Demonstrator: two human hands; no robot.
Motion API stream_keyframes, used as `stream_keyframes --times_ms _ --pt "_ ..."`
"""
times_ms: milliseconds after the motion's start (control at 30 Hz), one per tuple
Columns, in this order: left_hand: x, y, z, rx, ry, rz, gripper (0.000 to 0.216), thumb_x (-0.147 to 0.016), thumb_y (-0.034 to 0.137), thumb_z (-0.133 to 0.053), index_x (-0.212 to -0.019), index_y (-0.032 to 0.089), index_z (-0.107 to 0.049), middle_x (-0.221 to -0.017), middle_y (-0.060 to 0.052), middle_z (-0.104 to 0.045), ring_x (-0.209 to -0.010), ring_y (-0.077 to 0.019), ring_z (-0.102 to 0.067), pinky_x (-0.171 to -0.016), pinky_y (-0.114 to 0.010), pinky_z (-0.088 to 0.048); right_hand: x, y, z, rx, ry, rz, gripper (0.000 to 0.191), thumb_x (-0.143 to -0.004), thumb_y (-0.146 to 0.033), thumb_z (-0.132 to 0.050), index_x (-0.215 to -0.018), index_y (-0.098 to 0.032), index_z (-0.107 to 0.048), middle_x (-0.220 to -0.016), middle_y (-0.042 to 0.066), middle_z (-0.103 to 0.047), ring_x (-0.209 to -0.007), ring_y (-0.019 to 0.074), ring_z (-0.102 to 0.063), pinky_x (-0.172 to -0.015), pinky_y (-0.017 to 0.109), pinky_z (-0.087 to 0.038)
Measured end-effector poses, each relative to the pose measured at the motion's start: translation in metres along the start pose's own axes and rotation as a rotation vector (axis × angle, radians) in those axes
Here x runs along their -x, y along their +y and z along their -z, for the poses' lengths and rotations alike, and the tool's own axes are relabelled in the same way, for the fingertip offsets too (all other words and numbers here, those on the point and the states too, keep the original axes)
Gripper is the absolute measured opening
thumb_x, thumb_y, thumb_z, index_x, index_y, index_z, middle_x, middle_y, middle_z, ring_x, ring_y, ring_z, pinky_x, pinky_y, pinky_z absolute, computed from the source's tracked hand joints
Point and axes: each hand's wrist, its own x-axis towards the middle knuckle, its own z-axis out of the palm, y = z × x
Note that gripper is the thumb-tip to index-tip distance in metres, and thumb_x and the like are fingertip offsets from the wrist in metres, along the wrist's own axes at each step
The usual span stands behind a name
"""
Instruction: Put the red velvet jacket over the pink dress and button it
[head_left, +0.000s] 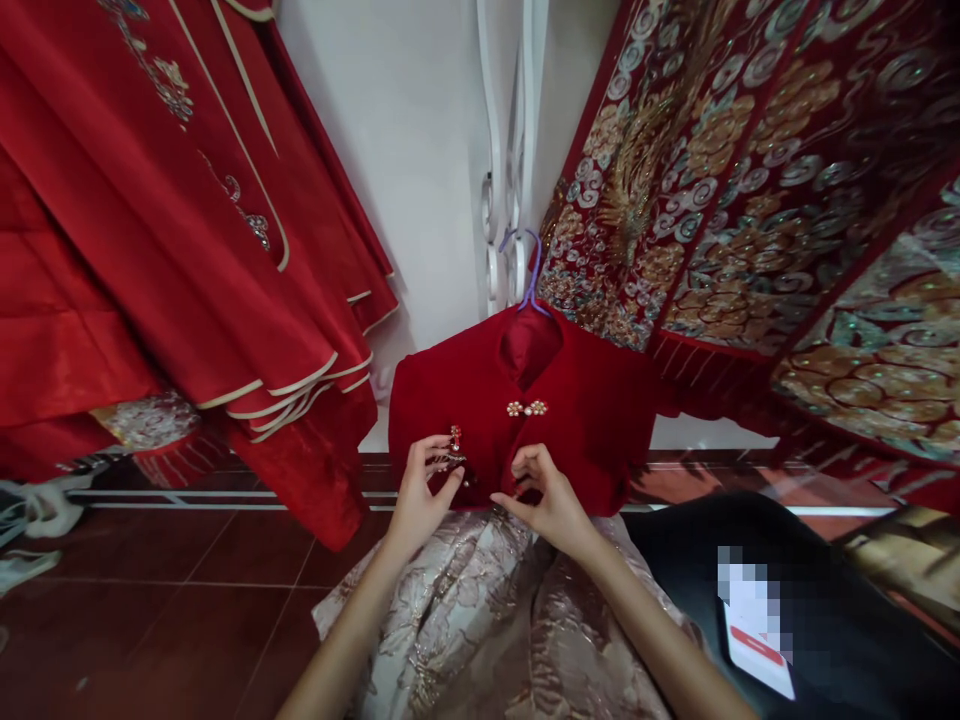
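A short dark-red velvet jacket [465, 375] hangs on a purple hanger [534, 270] in front of me. Pearl-and-gold flower clasps [527, 408] join its front below the collar. On the jacket's left side is a red-and-gold beaded brooch [455, 436] with dangling strands. The fingers and thumb of my left hand [427, 490] are curled around those strands, partly covering them. Near the front opening, lower down, my right hand [546, 497] has bent fingers, its thumb and forefinger apart, and nothing visible between them.
Red garments with cream piping [300, 330] hang at the left. Heavily sequinned red-and-gold garments [720, 200] hang at the right. Patterned shiny fabric [450, 600] covers my lap. A phone-like white object [757, 640], partly blurred out, lies on a black seat [690, 540]. White shoes [49, 512] stand at far left.
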Motion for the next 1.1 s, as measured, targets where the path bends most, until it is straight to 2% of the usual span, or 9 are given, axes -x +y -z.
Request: stream_keyframes --times_ms 100,200,300,433,533,767,1100 --pt "-0.001 -0.004 -0.002 0.126 -0.119 0.058 0.033 -0.082 0.027 -0.059 -0.113 0.021 -0.048 -0.114 -0.008 -0.055 -0.106 -0.0175 -0.055 -0.093 -0.036 -0.049 0.001 -0.008 -0.001 -0.072 -0.109 0.022 0.033 -0.079 -0.03 -0.066 -0.099 -0.024 -0.041 -0.093 0.001 -0.055 -0.084 0.0135 -0.059 -0.068 0.026 -0.057" --pt "-0.001 -0.007 -0.006 0.158 -0.107 0.098 0.032 -0.082 0.026 -0.058 -0.112 0.02 -0.049 -0.115 -0.008 -0.055 -0.106 -0.0179 -0.055 -0.094 -0.038 -0.048 0.0 -0.011 -0.002 -0.09 -0.139 0.028 0.017 -0.085 -0.029 -0.059 -0.096 -0.022 -0.049 -0.096 0.003 -0.057 -0.087 0.0131 -0.06 -0.075 0.027 -0.056" --pt "-0.001 -0.008 -0.007 0.17 -0.099 0.121 0.036 -0.082 0.026 -0.058 -0.116 0.02 -0.049 -0.117 -0.009 -0.055 -0.108 -0.0185 -0.055 -0.094 -0.038 -0.049 -0.001 -0.003 -0.005 -0.027 -0.068 -0.011 0.015 -0.086 -0.031 -0.057 -0.097 -0.021 -0.052 -0.095 0.003 -0.059 -0.087 0.0136 -0.062 -0.076 0.028 -0.056" --pt "-0.002 -0.007 -0.005 0.181 -0.125 0.133 0.036 -0.082 0.028 -0.058 -0.116 0.019 -0.052 -0.118 -0.009 -0.057 -0.111 -0.0188 -0.055 -0.094 -0.035 -0.049 -0.002 0.017 -0.011 0.102 0.087 -0.057 0.031 -0.082 -0.031 -0.062 -0.11 -0.021 -0.052 -0.099 0.006 -0.058 -0.084 0.015 -0.061 -0.069 0.029 -0.059" --pt "-0.005 -0.004 -0.004 0.181 -0.14 0.129 0.036 -0.082 0.029 -0.058 -0.116 0.019 -0.054 -0.12 -0.009 -0.058 -0.11 -0.0184 -0.056 -0.095 -0.035 -0.048 -0.006 0.023 -0.013 0.117 0.098 -0.068 0.037 -0.081 -0.033 -0.064 -0.114 -0.021 -0.053 -0.1 0.007 -0.06 -0.085 0.0156 -0.062 -0.07 0.03 -0.059" --pt "-0.011 -0.001 0.002 0.138 -0.194 0.12 0.032 -0.081 0.028 -0.058 -0.112 0.018 -0.058 -0.119 -0.01 -0.062 -0.107 -0.0192 -0.059 -0.097 -0.039 -0.047 -0.026 0.01 -0.02 0.101 0.103 -0.103 0.022 -0.078 -0.037 -0.067 -0.085 -0.019 -0.056 -0.078 0.003 -0.065 -0.071 0.0149 -0.064 -0.063 0.027 -0.056" --pt "-0.006 -0.006 0.003 0.214 -0.166 0.106 0.034 -0.084 0.028 -0.057 -0.117 0.017 -0.058 -0.12 -0.01 -0.063 -0.11 -0.0193 -0.061 -0.098 -0.037 -0.048 -0.044 -0.003 -0.027 0.109 0.126 -0.062 0.019 -0.08 -0.036 -0.065 -0.082 -0.019 -0.056 -0.075 0.002 -0.066 -0.068 0.0151 -0.066 -0.063 0.027 -0.056"
